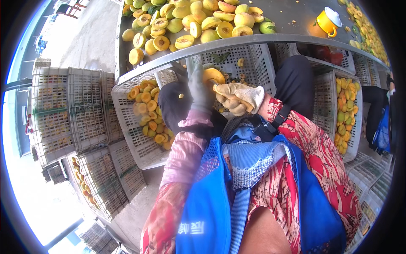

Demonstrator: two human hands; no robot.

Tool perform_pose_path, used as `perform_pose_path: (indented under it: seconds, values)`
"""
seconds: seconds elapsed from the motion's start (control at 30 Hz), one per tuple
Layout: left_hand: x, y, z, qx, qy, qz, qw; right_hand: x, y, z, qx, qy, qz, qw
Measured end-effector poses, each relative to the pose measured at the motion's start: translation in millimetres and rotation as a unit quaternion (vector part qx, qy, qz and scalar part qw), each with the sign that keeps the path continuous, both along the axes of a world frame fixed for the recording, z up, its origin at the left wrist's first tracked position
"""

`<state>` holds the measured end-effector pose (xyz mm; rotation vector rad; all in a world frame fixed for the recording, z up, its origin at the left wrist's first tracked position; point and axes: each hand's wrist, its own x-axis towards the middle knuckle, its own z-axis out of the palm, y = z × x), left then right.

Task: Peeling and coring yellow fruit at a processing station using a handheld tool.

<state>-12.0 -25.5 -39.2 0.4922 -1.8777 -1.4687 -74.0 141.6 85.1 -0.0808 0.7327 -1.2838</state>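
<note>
My left hand (200,87), in a grey glove, holds a yellow peach half (213,75) over my lap, below the table's edge. In a cream work glove, my right hand (236,96) grips a small pitting tool (251,108) by its wooden-looking handle. Its metal tip meets the peach half at the lower left, where my glove partly covers it. Beneath and beyond my hands stands a perforated plastic crate (265,68) with a few pits, scraps and a leaf in it. Left of my knee, another white crate (127,127) holds many pitted peach halves (149,108).
A metal-edged table (285,19) ahead bears a heap of whole and halved peaches (190,19) and a yellow lidded mug (328,23). Stacked fruit crates (68,108) rise at left. Right of me are a crate of halves (345,111) and another person's leg (374,111).
</note>
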Motion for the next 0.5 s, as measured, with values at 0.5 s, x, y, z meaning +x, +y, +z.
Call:
perform_pose_path:
  seconds: [0.5]
  values:
    - [-11.4,37.3,102.8,0.120,-0.088,-0.110,0.983,-5.2,29.0,-27.4,-0.090,-0.074,0.010,0.993]
